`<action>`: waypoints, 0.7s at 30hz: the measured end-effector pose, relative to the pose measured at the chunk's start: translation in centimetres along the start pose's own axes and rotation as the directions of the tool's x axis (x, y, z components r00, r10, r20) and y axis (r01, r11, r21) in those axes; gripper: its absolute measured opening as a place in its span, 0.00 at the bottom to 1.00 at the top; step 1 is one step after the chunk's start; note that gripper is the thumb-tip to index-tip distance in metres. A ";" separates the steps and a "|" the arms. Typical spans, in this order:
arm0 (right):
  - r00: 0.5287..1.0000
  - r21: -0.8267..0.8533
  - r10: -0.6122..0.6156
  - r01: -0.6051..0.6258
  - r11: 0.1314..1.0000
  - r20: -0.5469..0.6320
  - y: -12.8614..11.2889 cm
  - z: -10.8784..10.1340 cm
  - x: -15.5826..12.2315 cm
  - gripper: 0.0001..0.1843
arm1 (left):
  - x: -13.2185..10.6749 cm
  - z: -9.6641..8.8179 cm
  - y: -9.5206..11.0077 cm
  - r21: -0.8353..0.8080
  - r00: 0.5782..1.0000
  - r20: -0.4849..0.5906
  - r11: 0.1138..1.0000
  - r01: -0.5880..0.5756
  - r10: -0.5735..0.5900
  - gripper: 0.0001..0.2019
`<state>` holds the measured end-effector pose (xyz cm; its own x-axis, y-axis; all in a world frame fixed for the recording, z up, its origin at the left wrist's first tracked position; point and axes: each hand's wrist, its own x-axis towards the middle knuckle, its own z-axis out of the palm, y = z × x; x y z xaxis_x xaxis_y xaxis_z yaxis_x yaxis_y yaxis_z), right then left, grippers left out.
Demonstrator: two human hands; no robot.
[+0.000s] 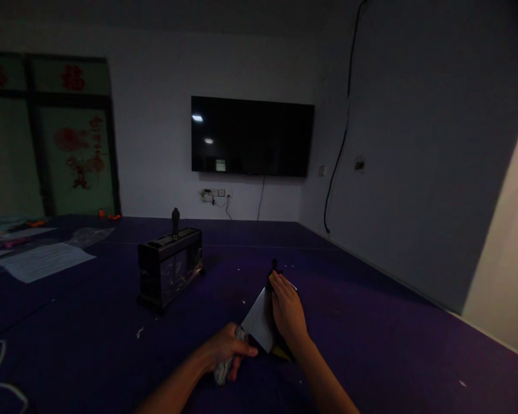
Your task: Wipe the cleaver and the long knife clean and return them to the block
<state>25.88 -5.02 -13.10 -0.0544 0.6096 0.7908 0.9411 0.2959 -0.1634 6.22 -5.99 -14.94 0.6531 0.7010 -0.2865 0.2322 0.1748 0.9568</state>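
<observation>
At the lower middle, my left hand (227, 348) is closed around a crumpled whitish wad (223, 371), its thumb pointing right; whether the wad is paper, cloth or plastic is unclear. My right hand (290, 310) is laid over a dark object with a smooth whitish panel (259, 321), fingers together and the thumb out of sight. A black knob (275, 264) sticks up past the fingertips, and a yellow edge (281, 352) shows below the palm. The panel is tilted, its lower left edge close to the wad. Much of the object is hidden under my right hand.
On the purple tabletop (112, 322), a black box-shaped device (150, 276) with an upright handle and clear side stands to the left. Printed sheets (47, 261) and plastic film lie at far left, a white cord (0, 362) at lower left. A wall borders the table's right.
</observation>
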 end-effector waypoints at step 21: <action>0.998 0.049 0.023 -0.020 0.999 -0.052 0.3 -0.2 0.1 0.26 | -0.1 0.5 -0.3 -0.001 0.999 -0.049 1.000 0.004 -0.004 0.16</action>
<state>26.27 -5.01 -12.94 -0.0154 0.5774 0.8163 0.9246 0.3190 -0.2081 6.42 -6.47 -15.22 0.6158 0.7334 -0.2880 0.2340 0.1788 0.9557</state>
